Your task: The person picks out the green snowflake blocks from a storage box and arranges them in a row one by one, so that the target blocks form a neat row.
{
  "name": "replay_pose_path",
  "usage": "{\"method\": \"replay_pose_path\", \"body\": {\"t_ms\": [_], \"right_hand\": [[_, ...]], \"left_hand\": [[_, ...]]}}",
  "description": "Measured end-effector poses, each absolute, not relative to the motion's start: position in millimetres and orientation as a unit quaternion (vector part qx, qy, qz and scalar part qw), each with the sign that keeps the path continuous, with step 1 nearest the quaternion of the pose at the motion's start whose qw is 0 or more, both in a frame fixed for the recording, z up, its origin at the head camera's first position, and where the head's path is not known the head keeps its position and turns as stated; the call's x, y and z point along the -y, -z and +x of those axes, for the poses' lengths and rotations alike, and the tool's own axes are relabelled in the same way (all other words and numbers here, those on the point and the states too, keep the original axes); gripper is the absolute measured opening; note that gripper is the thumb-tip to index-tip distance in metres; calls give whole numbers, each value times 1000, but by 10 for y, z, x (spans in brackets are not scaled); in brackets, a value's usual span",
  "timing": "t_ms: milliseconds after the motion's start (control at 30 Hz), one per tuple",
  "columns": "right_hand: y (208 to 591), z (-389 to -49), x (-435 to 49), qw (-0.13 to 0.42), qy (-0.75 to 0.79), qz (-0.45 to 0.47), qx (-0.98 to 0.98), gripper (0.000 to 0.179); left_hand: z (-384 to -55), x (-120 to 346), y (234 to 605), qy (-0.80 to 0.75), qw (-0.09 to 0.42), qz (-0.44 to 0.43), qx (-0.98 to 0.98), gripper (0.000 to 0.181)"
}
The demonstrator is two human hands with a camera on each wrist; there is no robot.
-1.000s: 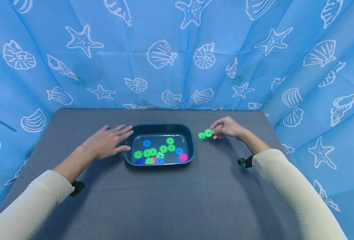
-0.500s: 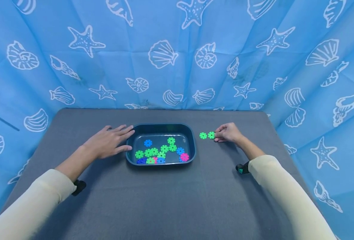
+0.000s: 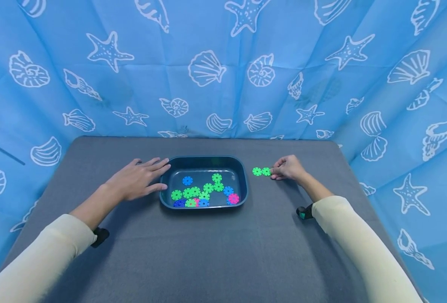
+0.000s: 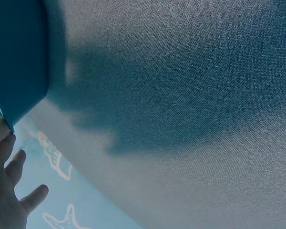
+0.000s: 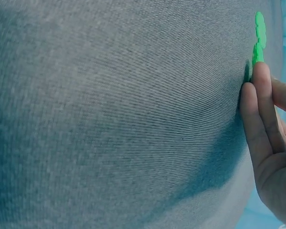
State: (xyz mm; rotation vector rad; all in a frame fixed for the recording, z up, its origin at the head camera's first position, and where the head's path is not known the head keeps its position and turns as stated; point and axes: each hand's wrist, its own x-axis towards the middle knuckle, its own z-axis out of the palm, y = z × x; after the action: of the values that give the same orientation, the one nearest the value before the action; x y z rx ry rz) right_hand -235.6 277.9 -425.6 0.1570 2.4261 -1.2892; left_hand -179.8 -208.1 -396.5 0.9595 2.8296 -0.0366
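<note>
Two green notched plastic discs (image 3: 262,171) lie edge to edge on the grey table, right of the dark tray (image 3: 203,208). My right hand (image 3: 286,167) pinches the nearer green disc (image 5: 258,53) at its right edge, fingertips close to the cloth. In the right wrist view the farther disc (image 5: 260,29) extends beyond the fingertips. My left hand (image 3: 138,179) has its fingers spread, with fingertips and thumb at the tray's left rim. The left wrist view catches the fingers (image 4: 35,198) beside the tray's outer wall (image 4: 19,57).
Inside the tray lie several loose discs: green discs (image 3: 208,187) across the middle, a blue disc (image 3: 187,180) at the back, a pink disc (image 3: 234,198) at the front right. A blue shell-printed curtain (image 3: 223,101) hangs behind the grey tabletop (image 3: 223,252).
My right hand has moved slightly toward me and down. The green pair, tilted earlier, now lies level, its discs drawn closer together in the last half second. My left hand stays at the tray.
</note>
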Motion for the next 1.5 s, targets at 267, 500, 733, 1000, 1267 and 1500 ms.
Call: {"method": "replay_pose_path", "body": {"t_ms": [267,500,733,1000,1267,1500], "right_hand": [[4223,-2391,-2776,210,465,47,-859,25],[3978,-2488,-2728,253,464,-36,-848,37],[3603,-2601,-2470,280,463,-99,-835,39],[3368,-2671,-2041,361,453,-171,-797,40],[3489,-2630,-1656,437,400,-206,-779,47],[3683,-2556,-1415,470,363,-209,-777,47]], "left_hand": [[-1809,2081,3944,17,75,323,-943,73],[-1805,2073,3950,17,79,320,-944,73],[-1798,2073,3958,18,78,318,-945,73],[-1796,2080,3953,14,74,319,-945,72],[-1786,2081,3963,13,71,322,-944,72],[-1773,2077,3947,12,62,328,-943,70]]}}
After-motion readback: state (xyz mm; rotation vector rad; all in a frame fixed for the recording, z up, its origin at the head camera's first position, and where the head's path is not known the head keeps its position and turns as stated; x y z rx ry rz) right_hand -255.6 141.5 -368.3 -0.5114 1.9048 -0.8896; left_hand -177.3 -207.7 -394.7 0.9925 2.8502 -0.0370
